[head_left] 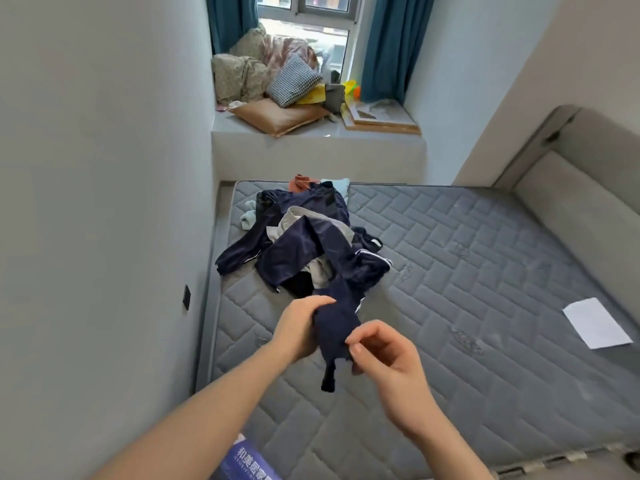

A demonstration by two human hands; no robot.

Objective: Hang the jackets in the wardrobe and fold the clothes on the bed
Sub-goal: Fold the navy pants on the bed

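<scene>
Fabric was what I had between both hands: the near end of a dark navy, thin, sheeny garment with white side stripes (341, 271), pulled out of the tangled heap of navy, grey and pale blue clothes (301, 233) on the far left part of the grey quilted mattress (485, 271). My left hand (299, 329) gripped the bunched cloth from the left, fingers curled over its top. My right hand (384, 348) pinched the same end a little nearer, thumb against fingertips, with a short tail of cloth hanging below the pinch.

I judged it light, limp and fairly slippery, with no stiffness to keep a shape; it would sag wherever I let go. Whether it was a track jacket or trousers I could not tell from the bunched end. A good hold, I reckoned, would be 2 spread points along a hem, waistband or shoulder line rather than 1 wad, so the piece could fall open.

Its long axis ran from my hands away toward the far heap, leaning slightly right, the near end raised off the mattress and the far part draped over the pile. Other clothes lay across and under it, so I expected some drag on lifting.

A white sheet of paper (597, 322) lay well apart on the right of the mattress.
</scene>
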